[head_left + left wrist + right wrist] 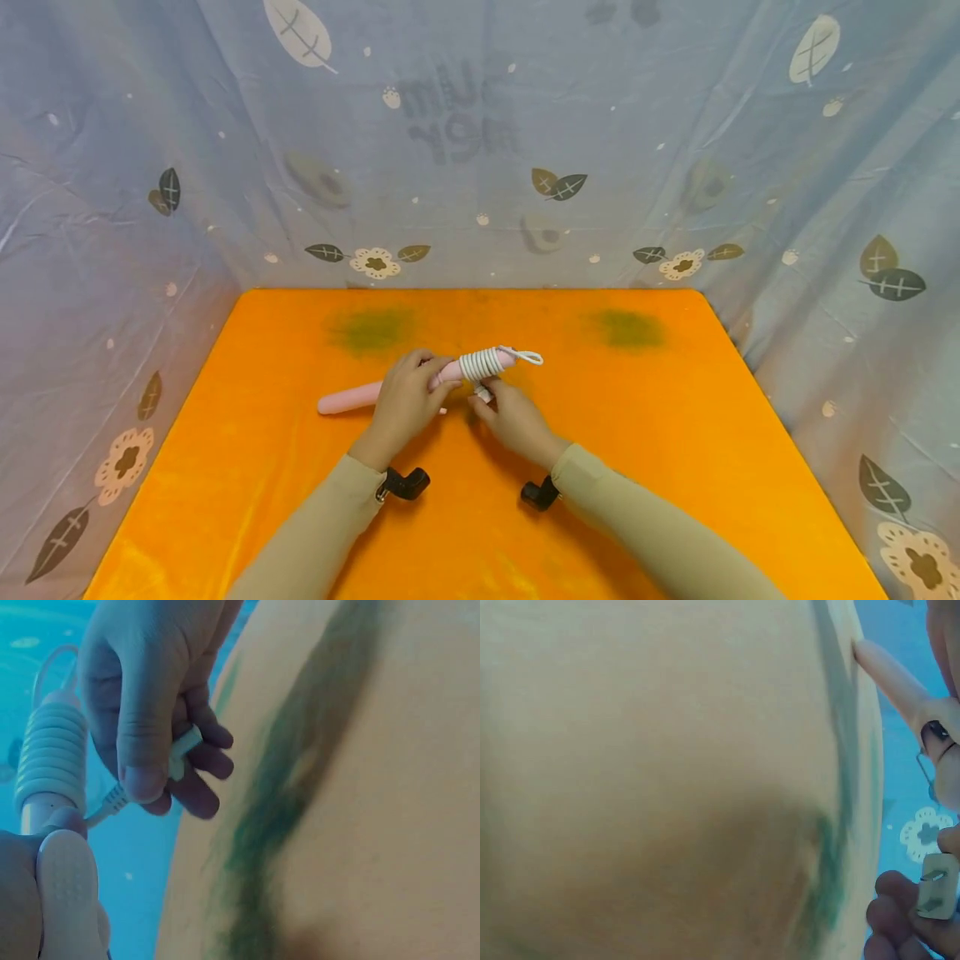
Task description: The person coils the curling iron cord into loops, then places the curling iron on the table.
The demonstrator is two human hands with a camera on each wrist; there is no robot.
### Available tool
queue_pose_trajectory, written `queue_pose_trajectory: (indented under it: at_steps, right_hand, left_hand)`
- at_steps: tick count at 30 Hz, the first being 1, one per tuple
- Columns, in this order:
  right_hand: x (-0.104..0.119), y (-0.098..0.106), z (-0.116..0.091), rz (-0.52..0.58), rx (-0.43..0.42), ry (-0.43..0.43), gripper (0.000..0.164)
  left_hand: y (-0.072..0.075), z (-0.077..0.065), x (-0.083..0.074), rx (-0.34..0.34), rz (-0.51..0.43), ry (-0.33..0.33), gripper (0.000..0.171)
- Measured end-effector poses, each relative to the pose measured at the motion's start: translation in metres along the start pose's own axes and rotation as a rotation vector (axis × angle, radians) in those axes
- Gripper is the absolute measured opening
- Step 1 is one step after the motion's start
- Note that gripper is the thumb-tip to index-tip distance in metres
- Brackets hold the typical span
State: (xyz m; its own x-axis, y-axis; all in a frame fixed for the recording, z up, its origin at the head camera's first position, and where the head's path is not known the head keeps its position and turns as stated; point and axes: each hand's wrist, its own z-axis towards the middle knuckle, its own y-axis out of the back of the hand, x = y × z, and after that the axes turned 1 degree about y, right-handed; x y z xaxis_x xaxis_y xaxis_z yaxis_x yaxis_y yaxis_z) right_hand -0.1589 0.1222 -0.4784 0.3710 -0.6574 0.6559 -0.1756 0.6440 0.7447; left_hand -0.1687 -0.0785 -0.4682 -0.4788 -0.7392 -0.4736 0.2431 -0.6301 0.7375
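A pink curling iron (348,398) lies slantwise in my left hand (408,396), which grips it around the middle. White cord (482,364) is wound in close coils around its handle, and a loose loop (531,357) sticks out past the handle's end. Below the coils, my right hand (517,421) pinches the white plug (184,746) at the cord's end. Two prongs show on the plug (937,886) in the right wrist view. In the left wrist view, the iron's dimpled thumb lever (69,892) shows beside my left thumb.
An orange cloth (675,483) covers the table, with green smudges (630,328) toward its back edge. Patterned curtains (480,150) stand behind it and on both sides. Black camera mounts (407,483) hang at both wrists.
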Motion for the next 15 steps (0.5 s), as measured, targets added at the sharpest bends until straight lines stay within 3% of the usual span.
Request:
queue_pose_trajectory:
  at_steps: [7, 11, 15]
  right_hand:
    - [-0.009, 0.000, 0.015, -0.098, -0.026, -0.062, 0.013]
    - [-0.011, -0.002, 0.019, -0.177, -0.033, -0.075, 0.011]
    - [-0.014, -0.004, 0.018, -0.179, -0.018, -0.120, 0.015]
  left_hand:
    - [-0.015, 0.019, 0.014, 0.095, -0.006, 0.114, 0.036]
    - [-0.026, 0.026, 0.020, 0.141, -0.028, 0.176, 0.037]
    - [-0.036, 0.029, 0.023, 0.155, -0.024, 0.213, 0.038]
